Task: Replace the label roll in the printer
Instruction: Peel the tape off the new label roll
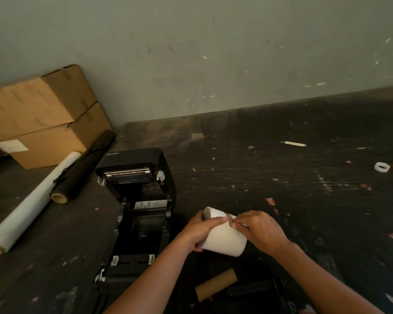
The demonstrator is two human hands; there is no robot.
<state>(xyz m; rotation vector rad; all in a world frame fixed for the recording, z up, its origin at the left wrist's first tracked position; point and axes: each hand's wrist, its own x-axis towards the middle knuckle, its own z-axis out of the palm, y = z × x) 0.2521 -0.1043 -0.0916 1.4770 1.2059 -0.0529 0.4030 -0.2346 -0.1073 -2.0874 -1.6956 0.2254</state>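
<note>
A black label printer (136, 200) lies on the dark table with its lid swung open toward the wall; its roll bay looks empty. To its right I hold a white label roll (225, 240) just above the table. My left hand (202, 230) grips the roll's left end. My right hand (259, 230) pinches at a strip of brown tape (229, 217) on the roll's top. An empty brown cardboard core (216, 284) lies on the table in front of the roll, with a black spindle (256, 288) beside it.
Two stacked cardboard boxes (43, 116) stand at the back left against the wall. A white film roll (30, 205) and a black roll (84, 168) lie left of the printer. Two tape rings (390, 166) sit at the far right. Scraps litter the table.
</note>
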